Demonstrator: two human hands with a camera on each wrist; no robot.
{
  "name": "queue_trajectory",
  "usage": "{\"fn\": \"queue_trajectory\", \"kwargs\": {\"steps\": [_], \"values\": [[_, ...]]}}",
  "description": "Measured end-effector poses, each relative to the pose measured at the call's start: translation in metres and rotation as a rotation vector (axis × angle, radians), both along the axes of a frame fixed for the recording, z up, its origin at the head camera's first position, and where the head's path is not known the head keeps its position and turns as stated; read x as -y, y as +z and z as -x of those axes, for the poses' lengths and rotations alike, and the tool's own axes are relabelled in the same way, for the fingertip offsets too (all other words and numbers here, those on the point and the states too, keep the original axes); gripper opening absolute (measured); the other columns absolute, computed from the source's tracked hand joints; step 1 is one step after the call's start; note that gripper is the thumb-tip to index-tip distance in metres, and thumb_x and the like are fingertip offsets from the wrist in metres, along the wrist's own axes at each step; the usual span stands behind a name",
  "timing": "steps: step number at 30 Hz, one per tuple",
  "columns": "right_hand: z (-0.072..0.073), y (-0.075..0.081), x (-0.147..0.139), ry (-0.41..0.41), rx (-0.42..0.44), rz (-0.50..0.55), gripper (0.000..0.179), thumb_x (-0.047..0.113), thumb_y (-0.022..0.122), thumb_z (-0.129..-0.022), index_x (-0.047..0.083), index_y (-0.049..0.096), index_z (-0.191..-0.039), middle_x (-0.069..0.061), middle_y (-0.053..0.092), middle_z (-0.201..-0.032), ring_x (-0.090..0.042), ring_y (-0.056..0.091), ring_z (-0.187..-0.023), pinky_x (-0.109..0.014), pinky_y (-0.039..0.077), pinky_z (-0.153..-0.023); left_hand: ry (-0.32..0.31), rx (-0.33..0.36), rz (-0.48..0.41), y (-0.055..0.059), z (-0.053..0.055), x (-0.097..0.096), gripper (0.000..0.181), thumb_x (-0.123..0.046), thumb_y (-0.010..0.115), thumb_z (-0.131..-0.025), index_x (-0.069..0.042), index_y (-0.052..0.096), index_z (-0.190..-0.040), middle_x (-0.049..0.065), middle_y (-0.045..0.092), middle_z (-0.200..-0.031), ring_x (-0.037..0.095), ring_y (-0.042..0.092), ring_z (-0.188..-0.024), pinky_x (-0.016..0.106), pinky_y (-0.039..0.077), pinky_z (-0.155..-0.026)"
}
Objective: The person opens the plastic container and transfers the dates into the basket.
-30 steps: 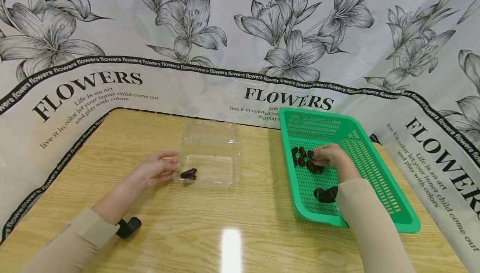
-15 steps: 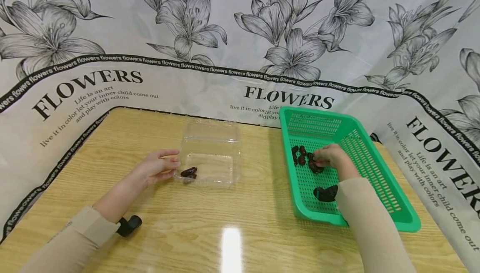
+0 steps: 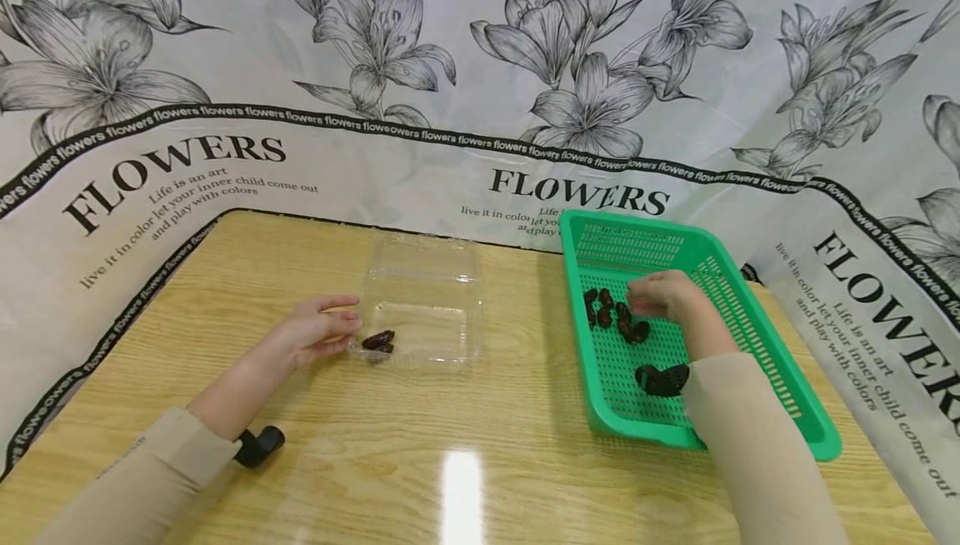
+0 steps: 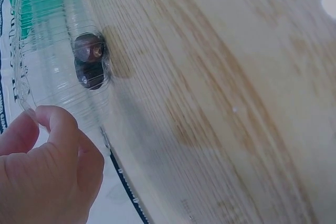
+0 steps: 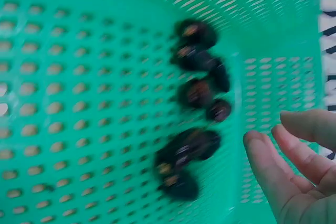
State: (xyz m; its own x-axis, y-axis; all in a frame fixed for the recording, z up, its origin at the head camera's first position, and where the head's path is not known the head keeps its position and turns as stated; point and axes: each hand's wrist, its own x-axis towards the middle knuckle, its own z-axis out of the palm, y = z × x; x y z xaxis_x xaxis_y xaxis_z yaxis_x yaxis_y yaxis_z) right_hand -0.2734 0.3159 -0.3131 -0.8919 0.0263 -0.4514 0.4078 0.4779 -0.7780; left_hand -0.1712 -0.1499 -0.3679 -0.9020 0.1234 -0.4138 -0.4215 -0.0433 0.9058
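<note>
My left hand pinches the near-left edge of an open clear plastic clamshell box between thumb and forefinger, as the left wrist view shows. Two dark dates lie close together in the box. Over the green basket, my right hand hovers with thumb and fingers apart and nothing between them. Beside it, several dark dates lie in a loose cluster on the basket's floor. In the right wrist view the dates look blurred, and the fingertips do not touch them.
The wooden table stretches between box and basket and toward me. A flower-printed white cloth rises behind and at both sides. A black wrist mount on the right arm hangs inside the basket.
My right hand was touching the dates in the basket; it has drawn up and away from them, and some dates have shifted. My left hand stays at the box.
</note>
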Motion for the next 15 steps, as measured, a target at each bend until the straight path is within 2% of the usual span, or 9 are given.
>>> {"fn": "queue_trajectory", "kwargs": {"steps": [7,10,12,15], "values": [[-0.003,0.038,0.023,0.1,-0.059,0.121,0.055,0.005,0.055,-0.092,-0.01,0.03,-0.139,0.006,0.062,-0.077,-0.007,0.063,-0.074,-0.029,0.051,-0.084,-0.01,-0.012,0.012,0.001,0.001,-0.001,0.06,0.0,0.053,-0.093,0.002,0.025,-0.145,0.014,0.044,-0.119,0.008,0.055,-0.082,0.018,0.049,-0.066],[-0.006,0.051,0.038,0.15,-0.082,0.163,0.057,0.004,0.055,-0.092,-0.011,0.028,-0.14,0.005,0.062,-0.081,-0.007,0.064,-0.076,-0.028,0.051,-0.084,-0.021,-0.012,0.006,0.0,0.0,0.0,0.06,0.0,0.053,-0.093,0.002,0.023,-0.146,0.015,0.042,-0.122,0.008,0.055,-0.082,0.018,0.05,-0.067],[-0.009,0.056,0.049,0.183,-0.1,0.18,0.056,0.003,0.055,-0.092,-0.012,0.029,-0.139,0.003,0.062,-0.086,-0.009,0.064,-0.079,-0.029,0.051,-0.085,-0.024,-0.011,0.008,0.0,-0.001,0.0,0.061,0.0,0.053,-0.093,0.002,0.023,-0.146,0.016,0.041,-0.123,0.008,0.055,-0.082,0.018,0.05,-0.066],[-0.012,0.061,0.068,0.246,-0.127,0.172,0.051,0.001,0.054,-0.092,-0.012,0.034,-0.137,-0.008,0.06,-0.102,-0.011,0.063,-0.083,-0.031,0.05,-0.087,-0.025,-0.011,0.007,-0.001,-0.001,0.0,0.06,0.0,0.053,-0.093,0.002,0.023,-0.146,0.015,0.041,-0.122,0.008,0.055,-0.082,0.018,0.05,-0.067]]}}
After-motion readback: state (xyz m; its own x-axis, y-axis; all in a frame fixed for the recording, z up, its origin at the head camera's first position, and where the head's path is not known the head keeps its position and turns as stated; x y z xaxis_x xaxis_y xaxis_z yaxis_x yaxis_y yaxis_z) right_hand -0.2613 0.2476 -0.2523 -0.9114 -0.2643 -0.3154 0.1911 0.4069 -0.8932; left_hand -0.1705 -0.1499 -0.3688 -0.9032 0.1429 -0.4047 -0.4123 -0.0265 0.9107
